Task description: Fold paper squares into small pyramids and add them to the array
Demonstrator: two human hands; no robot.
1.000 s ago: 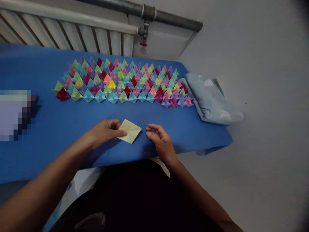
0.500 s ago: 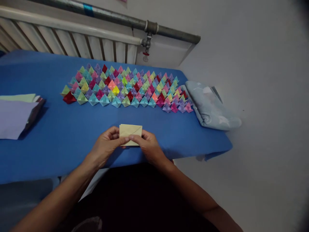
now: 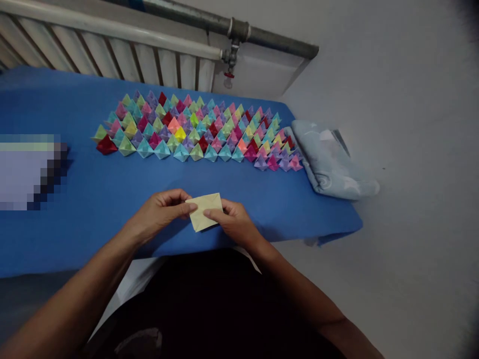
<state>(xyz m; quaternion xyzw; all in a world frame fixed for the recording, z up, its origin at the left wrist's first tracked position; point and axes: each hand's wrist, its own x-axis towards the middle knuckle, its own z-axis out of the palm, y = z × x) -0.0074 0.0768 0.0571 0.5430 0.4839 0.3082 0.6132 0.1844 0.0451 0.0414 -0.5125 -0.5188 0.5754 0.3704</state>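
A small folded sheet of pale yellow paper (image 3: pixel 206 203) is held above the front part of the blue-covered table (image 3: pixel 112 199). My left hand (image 3: pixel 164 207) pinches its left edge, thumb on top and fingers behind. At the other side, my right hand (image 3: pixel 235 219) grips the paper with the thumb pressed flat on its face. Crease lines show near the paper's corners. Beyond my hands stand many small folded paper boats (image 3: pixel 194 137) in several colours, set close together in rows.
At the left lies a pile of paper sheets (image 3: pixel 22 174), partly blurred into blocks. A folded grey-blue cloth (image 3: pixel 329 159) with white stars rests at the table's right end against the wall. A radiator (image 3: pixel 142 57) and a metal pipe (image 3: pixel 277 42) run behind.
The yellow paper has turned and now sits tilted, its right side higher. My left hand has shifted its pinch to the upper left edge; the view has moved slightly.
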